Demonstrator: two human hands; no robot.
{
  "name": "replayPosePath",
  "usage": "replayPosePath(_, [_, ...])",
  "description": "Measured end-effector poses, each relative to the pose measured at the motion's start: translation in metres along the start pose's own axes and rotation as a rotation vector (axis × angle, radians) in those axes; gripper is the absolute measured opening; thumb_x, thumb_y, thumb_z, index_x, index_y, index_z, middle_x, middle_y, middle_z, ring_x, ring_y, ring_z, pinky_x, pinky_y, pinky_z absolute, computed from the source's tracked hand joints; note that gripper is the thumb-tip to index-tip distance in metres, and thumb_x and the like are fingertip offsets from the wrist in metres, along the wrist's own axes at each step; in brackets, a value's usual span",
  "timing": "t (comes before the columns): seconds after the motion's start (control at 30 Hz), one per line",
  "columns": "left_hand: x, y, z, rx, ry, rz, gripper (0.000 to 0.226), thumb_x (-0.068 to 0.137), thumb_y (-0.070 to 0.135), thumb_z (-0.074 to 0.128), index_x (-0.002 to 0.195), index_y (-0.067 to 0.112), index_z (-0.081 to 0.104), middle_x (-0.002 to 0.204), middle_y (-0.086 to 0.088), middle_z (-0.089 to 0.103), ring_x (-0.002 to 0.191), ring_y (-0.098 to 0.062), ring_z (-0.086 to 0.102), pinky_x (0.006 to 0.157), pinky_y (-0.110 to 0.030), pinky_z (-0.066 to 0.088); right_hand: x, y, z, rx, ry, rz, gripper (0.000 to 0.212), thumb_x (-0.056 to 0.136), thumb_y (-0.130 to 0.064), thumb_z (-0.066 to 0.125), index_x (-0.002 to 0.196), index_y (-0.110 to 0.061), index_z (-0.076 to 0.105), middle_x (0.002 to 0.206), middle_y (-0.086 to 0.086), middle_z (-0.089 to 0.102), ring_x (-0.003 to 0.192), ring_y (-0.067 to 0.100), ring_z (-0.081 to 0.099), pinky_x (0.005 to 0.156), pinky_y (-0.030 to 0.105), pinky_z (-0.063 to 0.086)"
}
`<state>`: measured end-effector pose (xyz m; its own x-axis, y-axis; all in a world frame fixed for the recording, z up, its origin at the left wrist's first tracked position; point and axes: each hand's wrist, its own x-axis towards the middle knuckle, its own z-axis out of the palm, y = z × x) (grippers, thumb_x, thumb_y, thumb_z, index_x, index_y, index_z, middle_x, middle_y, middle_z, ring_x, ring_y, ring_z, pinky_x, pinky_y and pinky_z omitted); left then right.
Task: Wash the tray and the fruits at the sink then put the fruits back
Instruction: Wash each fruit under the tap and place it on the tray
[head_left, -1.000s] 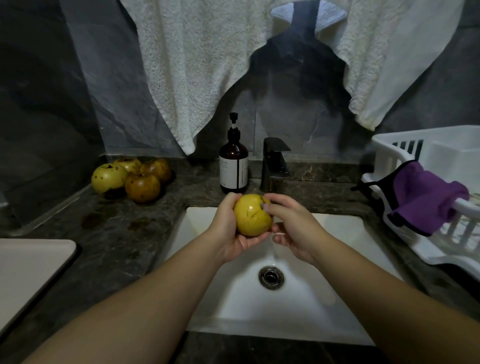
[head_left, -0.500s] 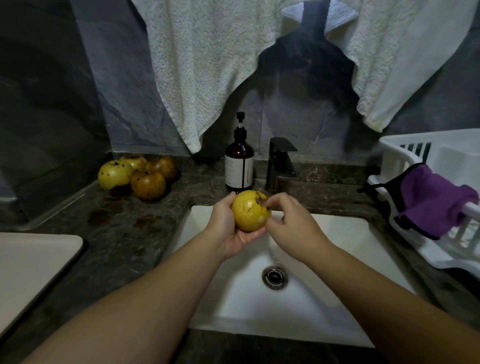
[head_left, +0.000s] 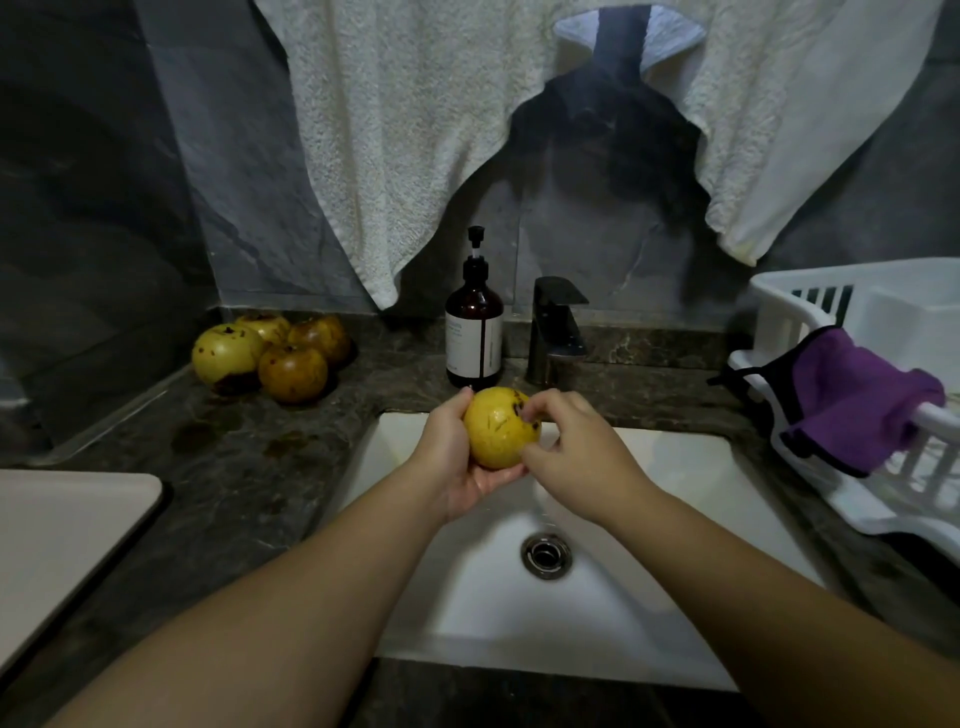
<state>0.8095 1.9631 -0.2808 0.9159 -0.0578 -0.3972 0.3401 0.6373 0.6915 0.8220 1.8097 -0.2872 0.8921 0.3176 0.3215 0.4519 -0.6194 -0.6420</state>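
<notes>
A yellow spotted fruit (head_left: 497, 428) is held over the white sink (head_left: 675, 519), just in front of the black faucet (head_left: 555, 332). My left hand (head_left: 451, 457) cups and grips it from the left and below. My right hand (head_left: 576, 457) has curled fingers on the fruit's right side, fingertips on a dark spot. Several more spotted fruits (head_left: 270, 356) lie in a pile on the dark counter at the back left. The pale tray (head_left: 57, 545) lies on the counter at the left edge.
A brown pump bottle (head_left: 474, 332) stands left of the faucet. A white dish rack (head_left: 883, 395) with a purple cloth (head_left: 862, 405) draped over its rim sits to the right. White towels (head_left: 415, 130) hang overhead. The drain (head_left: 546, 556) is below my hands.
The fruit has been turned in my hands and lifted a little toward the faucet. My right fingers shifted up onto its top right side. The camera moved slightly.
</notes>
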Motion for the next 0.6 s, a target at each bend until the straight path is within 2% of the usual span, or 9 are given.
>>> replayPosePath(0.1, [-0.003,-0.002,0.002,-0.023,-0.045,-0.016,0.053,0.105,0.053,0.048,0.123,0.005,0.063,0.095,-0.025,0.077,0.077,-0.037,0.078,0.056,-0.049,0.063,0.001,0.0,-0.003,0.014,0.013,0.031,0.034,0.085,-0.024,0.065,0.11,-0.042,0.053,0.123,-0.009,0.048,0.087,0.012,0.055,0.068,0.025,0.039])
replayPosePath(0.17, [-0.003,-0.001,0.003,-0.034,-0.059,-0.019,0.054,0.105,0.054,0.047,0.123,0.005,0.062,0.094,-0.025,0.077,0.077,-0.038,0.078,0.055,-0.048,0.063,0.001,-0.001,-0.003,0.011,0.002,0.043,0.035,0.084,-0.025,0.066,0.114,-0.039,0.053,0.124,-0.008,0.047,0.09,0.014,0.056,0.07,0.027,0.04])
replayPosePath(0.27, [-0.002,-0.002,0.004,-0.017,-0.07,-0.023,0.056,0.106,0.055,0.047,0.125,0.004,0.061,0.094,-0.025,0.077,0.078,-0.038,0.078,0.057,-0.049,0.064,0.003,-0.003,0.0,0.009,-0.016,0.086,0.032,0.083,-0.028,0.066,0.108,-0.033,0.047,0.121,-0.006,0.049,0.089,0.013,0.056,0.066,0.028,0.04])
replayPosePath(0.3, [-0.002,-0.003,0.005,-0.028,-0.072,-0.023,0.057,0.105,0.055,0.047,0.127,0.004,0.06,0.094,-0.026,0.077,0.077,-0.038,0.078,0.058,-0.05,0.064,0.002,-0.002,0.002,0.025,-0.021,0.102,0.036,0.084,-0.031,0.068,0.112,-0.033,0.046,0.123,-0.005,0.049,0.092,0.012,0.057,0.067,0.027,0.041])
replayPosePath(0.37, [0.0,-0.004,0.006,-0.046,-0.076,-0.022,0.062,0.105,0.057,0.046,0.133,0.004,0.059,0.097,-0.027,0.077,0.077,-0.038,0.078,0.062,-0.049,0.065,0.001,-0.002,0.006,0.043,-0.035,0.097,0.059,0.084,-0.038,0.073,0.134,-0.033,0.043,0.134,-0.006,0.044,0.103,0.011,0.058,0.078,0.026,0.047])
replayPosePath(0.43, [0.002,-0.004,0.005,-0.012,-0.079,-0.036,0.067,0.102,0.062,0.048,0.136,0.006,0.061,0.111,-0.025,0.075,0.083,-0.036,0.078,0.07,-0.046,0.066,0.002,-0.001,0.01,0.054,-0.029,0.095,0.084,0.079,-0.043,0.081,0.149,-0.03,0.037,0.142,-0.005,0.039,0.114,0.01,0.054,0.093,0.029,0.047])
replayPosePath(0.53, [0.0,-0.004,0.004,0.091,-0.118,-0.075,0.07,0.093,0.065,0.06,0.134,0.009,0.065,0.119,-0.02,0.075,0.094,-0.031,0.077,0.078,-0.043,0.064,0.007,-0.001,0.01,0.102,0.009,0.129,0.102,0.067,-0.049,0.089,0.152,-0.035,0.033,0.137,-0.008,0.034,0.113,0.008,0.045,0.09,0.028,0.042])
replayPosePath(0.6, [-0.001,-0.003,0.005,0.115,-0.146,-0.091,0.072,0.087,0.063,0.068,0.133,0.008,0.064,0.118,-0.02,0.075,0.099,-0.031,0.077,0.081,-0.044,0.064,0.01,0.002,0.006,0.208,-0.016,0.159,0.109,0.066,-0.052,0.089,0.155,-0.038,0.028,0.133,-0.013,0.033,0.115,0.009,0.048,0.089,0.028,0.044])
